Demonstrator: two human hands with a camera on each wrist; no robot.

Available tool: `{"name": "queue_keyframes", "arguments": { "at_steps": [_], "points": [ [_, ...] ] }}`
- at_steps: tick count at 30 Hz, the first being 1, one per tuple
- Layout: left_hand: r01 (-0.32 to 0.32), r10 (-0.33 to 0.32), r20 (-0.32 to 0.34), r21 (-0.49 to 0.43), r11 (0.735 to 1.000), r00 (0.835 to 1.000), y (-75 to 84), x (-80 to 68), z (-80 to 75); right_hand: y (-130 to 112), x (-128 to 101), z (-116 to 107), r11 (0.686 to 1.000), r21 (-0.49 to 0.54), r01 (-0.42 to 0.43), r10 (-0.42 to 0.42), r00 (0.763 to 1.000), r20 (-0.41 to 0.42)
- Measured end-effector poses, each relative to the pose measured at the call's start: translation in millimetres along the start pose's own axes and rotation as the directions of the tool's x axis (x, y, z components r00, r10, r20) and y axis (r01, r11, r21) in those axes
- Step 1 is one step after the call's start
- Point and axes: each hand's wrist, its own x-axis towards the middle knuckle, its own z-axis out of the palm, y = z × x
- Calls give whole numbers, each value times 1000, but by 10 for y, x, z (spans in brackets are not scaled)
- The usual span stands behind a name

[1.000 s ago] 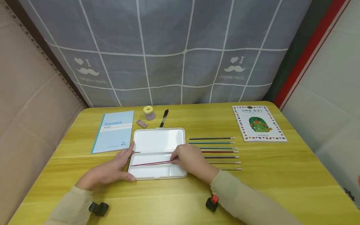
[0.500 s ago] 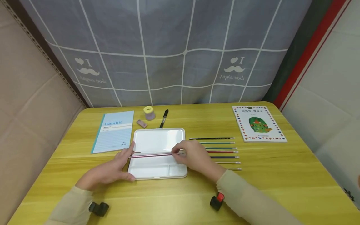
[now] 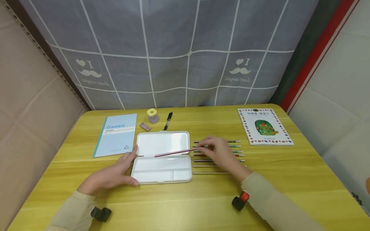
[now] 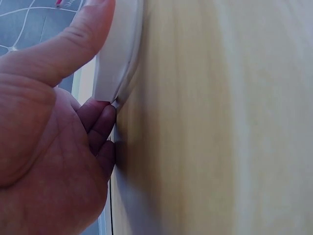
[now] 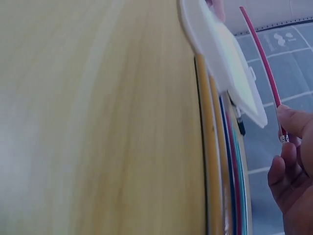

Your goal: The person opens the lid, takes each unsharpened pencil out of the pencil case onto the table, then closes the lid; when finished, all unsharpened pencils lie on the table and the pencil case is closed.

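Left hand (image 3: 111,175): fingers relaxed, steadying left edge of open white pencil case (image 3: 162,169).
Right hand (image 3: 221,154): fingertips pinching red pencil (image 3: 174,152) by its end, raised aslant over case hinge.
Pencil row (image 3: 215,160): on table, just right of case.
Notebook (image 3: 117,134): far left.

The head camera looks forward and down from above, far enough back to show the whole worktop (image 3: 289,179). Each wrist camera sits very near, low along the wood — both also catch the white case (image 3: 162,157) that the head view shows.
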Motion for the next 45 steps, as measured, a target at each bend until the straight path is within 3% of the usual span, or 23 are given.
{"name": "queue_keyframes", "arguments": {
  "at_steps": [12,24,30,40,45],
  "points": [
    [5,-5,10,3,1000,1000,-30,-34,4,438,-5,-380,985,-157,-77,54,988,-148],
    [0,0,-1,0,1000,1000,-32,-25,11,704,53,-665,942,-167,-289,254,945,-207],
    [-1,1,5,-3,1000,1000,-22,-8,8,818,69,-714,934,-180,-307,277,945,-176],
    [1,-1,5,-5,1000,1000,-26,18,18,1058,68,-852,949,-210,-237,222,971,-89],
    [1,-1,8,-19,1000,1000,-16,23,19,1093,99,-880,944,-233,-232,227,973,-51]
  ]
}}
